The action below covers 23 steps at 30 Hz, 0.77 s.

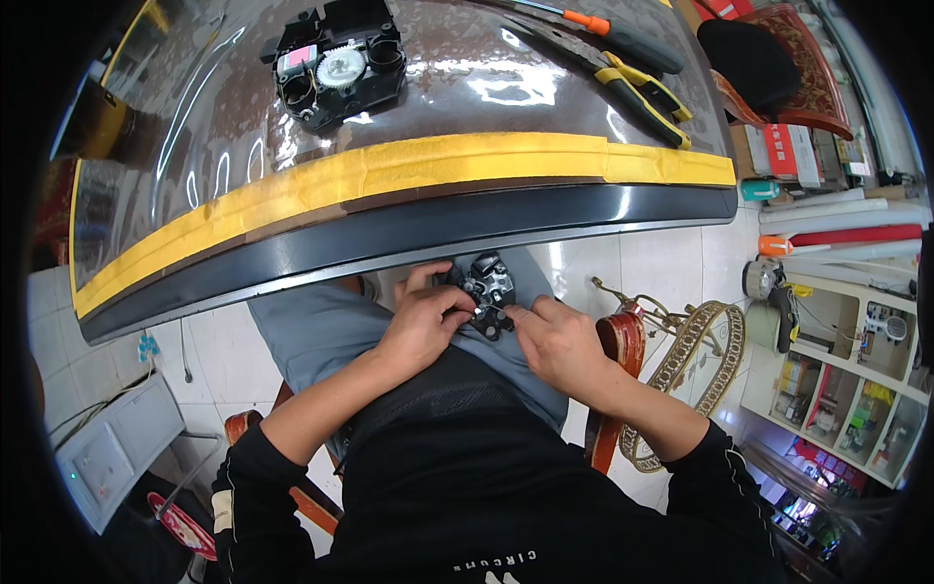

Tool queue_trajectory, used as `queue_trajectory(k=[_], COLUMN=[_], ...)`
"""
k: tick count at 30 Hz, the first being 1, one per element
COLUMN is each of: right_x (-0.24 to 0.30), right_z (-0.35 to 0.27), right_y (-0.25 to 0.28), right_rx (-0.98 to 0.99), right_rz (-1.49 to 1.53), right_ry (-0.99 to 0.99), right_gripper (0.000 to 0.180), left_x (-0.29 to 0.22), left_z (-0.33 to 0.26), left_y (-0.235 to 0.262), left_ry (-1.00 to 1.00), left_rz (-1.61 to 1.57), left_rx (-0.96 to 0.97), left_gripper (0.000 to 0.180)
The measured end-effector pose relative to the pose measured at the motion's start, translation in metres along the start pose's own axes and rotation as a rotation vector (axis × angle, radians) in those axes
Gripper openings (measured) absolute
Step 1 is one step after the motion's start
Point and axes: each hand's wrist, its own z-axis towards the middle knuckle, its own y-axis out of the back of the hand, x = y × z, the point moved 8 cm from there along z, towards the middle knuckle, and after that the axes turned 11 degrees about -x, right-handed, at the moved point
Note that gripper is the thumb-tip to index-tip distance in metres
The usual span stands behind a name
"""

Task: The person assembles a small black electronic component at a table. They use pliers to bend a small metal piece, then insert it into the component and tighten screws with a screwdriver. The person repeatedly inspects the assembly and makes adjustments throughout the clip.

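A small black plastic mechanism (498, 282) with shiny inner parts rests on my lap, just below the table edge. My left hand (420, 316) grips it from the left, thumb and fingers closed at its side. From the right, my right hand (564, 343) reaches in with thumb and forefinger pinched at the mechanism's lower right. Something thin and pale shows at those fingertips, too small to name. On the table lies a black plastic housing (375, 90) with a white gear (341, 67) and a small motor in it.
Yellow tape (418, 165) lines the table's front edge. Yellow-and-black pliers (632, 90) and a screwdriver (623, 39) lie at the table's right. An ornate metal stand (715, 350) and a glass-door cabinet (846, 375) are to the right. A white appliance (122, 443) stands at lower left.
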Motion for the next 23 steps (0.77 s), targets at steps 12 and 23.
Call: queue_trajectory(k=[12,23], right_x=[-0.013,-0.018], right_z=[-0.009,-0.014], right_y=[-0.001,-0.003], right_rx=[-0.105,-0.089], right_rz=[0.076,0.066], right_ry=[-0.053,-0.103], right_gripper=[0.024,0.023], left_x=[0.028,0.031], left_z=[-0.005,-0.014], left_y=[0.019,0.018], left_ry=[0.183,0.343], left_rz=[-0.405,-0.086], left_rx=[-0.247,-0.066], left_gripper=[0.012,0.015])
